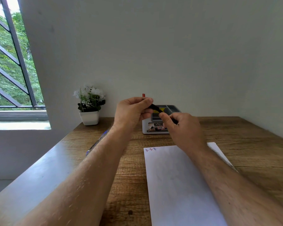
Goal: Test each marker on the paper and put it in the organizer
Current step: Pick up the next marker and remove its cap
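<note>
Window with dark slanted bars (15,51) at far left, green foliage beyond. White-flowered plant in a white pot (89,117) at the back left of the wooden desk (252,144), against the wall. Clear pouch or sleeve with blue marks (97,141) lying on the desk beside the left forearm; contents not readable. Left hand (131,111) raised above the desk, fingers curled round one end of a black marker (155,108). Red tip of another marker (143,95) showing just above the left hand, standing behind it; cannot tell which compartment. Grey-and-white organizer (173,108) at the back centre of the desk, partly hidden by both hands, label on its front face. Right hand (183,126) pinching the other end of the black marker between thumb and fingers, marker tilted down to the right. White paper (178,185) flat on the desk below the right arm, small red and blue scribbles (151,149) at its top left corner.
</note>
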Available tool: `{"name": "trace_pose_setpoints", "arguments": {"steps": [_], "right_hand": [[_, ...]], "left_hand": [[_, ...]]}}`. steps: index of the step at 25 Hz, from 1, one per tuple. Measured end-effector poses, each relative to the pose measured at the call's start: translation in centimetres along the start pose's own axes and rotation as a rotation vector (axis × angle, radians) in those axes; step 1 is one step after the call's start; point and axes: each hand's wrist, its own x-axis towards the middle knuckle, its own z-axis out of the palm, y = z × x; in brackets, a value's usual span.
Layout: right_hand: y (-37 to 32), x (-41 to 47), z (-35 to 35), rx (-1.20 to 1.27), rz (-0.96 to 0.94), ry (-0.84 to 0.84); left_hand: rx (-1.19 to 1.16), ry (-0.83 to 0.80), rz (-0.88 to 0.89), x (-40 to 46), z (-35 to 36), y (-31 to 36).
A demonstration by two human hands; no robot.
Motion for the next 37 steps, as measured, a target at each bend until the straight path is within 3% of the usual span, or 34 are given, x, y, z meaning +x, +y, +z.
{"name": "trace_pose_setpoints", "arguments": {"steps": [3,7,11,16,21,26,30,37], "right_hand": [[0.2,0.0,0.0,0.045,0.016,0.024],[-0.1,0.3,0.0,0.357,0.186,0.024],[-0.9,0.4,-0.5,0.834,0.266,-0.078],[-1.2,0.4,-1.2,1.13,0.367,-0.173],[-1.0,0.0,-1.0,0.92,0.339,-0.165],[-0.6,-0.6,-0.5,0.546,0.337,-0.173],[-0.5,-1.1,-0.5,0.423,0.269,-0.239],[-0.3,-1.2,-0.1,0.241,0.291,-0.359]], "left_hand": [[-0.118,0.035,-0.023,0.1,-0.6,0.5],[-0.257,0.045,-0.088,-0.1,-0.3,0.7],[-0.121,0.035,-0.119,-0.1,0.1,0.7],[-0.115,0.022,-0.173,-0.1,0.3,0.7],[0.004,-0.04,-0.254,-0.3,0.0,0.8],[0.55,-0.157,-0.385,-0.5,-0.3,0.8],[1.064,-0.311,-0.355,-0.8,0.4,0.3],[1.34,-0.55,-0.366,0.1,0.0,-1.7]]}}
